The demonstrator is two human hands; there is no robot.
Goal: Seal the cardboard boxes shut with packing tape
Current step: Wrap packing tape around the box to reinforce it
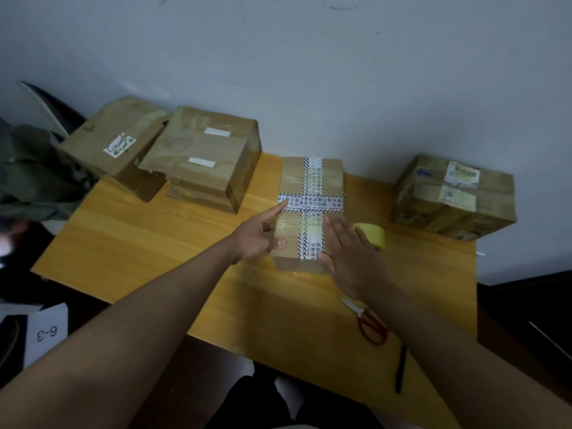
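While the middle box (309, 212) sits at twelve o'clock, left hand (258, 235) and right hand (348, 258), fingers straight, flatten its tape; rub firmly outward, pressing edges down, avoiding bubbles.

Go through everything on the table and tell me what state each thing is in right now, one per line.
Middle box: closed, printed tape crossed over its top.
Left hand: open, forefinger on the tape, thumb against the box's side.
Right hand: open, flat on the box top.
Tape roll: lying on the table, partly behind the right hand.
Scissors: closed, lying flat.
Pen: lying at the table's near edge.
Right box: closed, taped.
Two left boxes: closed, leaning together.
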